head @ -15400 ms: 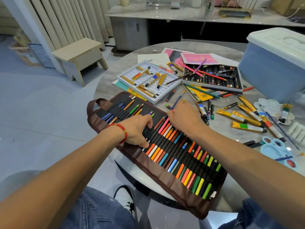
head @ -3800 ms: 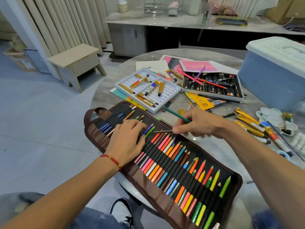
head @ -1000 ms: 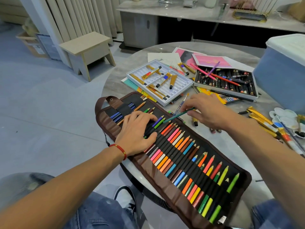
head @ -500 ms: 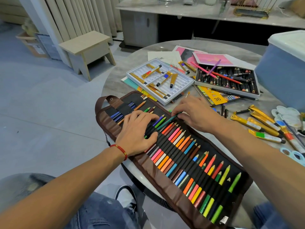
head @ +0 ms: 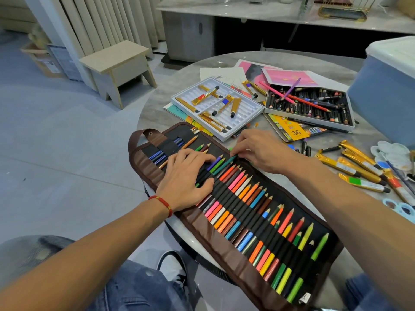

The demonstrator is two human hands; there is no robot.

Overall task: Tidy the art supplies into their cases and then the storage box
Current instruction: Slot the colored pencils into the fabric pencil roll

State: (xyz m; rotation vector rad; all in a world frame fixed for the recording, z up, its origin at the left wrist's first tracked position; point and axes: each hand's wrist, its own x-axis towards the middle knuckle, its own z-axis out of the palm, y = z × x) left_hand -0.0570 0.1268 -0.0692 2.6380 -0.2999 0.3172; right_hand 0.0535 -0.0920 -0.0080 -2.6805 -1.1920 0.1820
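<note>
We see the round table (head: 170, 102) with the blue storage box (head: 381, 97) at its far right and the brown roll-up pencil case (head: 224, 250) unrolled across the near edge (most slots filled). Left hand (head: 186, 176) lies flat, fingers straight, pressing the case's pencils. Right hand (head: 260, 149) pinches the end of a teal pencil (head: 224, 164) lying over a slot just beside the left fingers.

A home living room: wooden stool (head: 116, 63), long curtains (head: 105, 21), marble sideboard (head: 280, 16).
</note>
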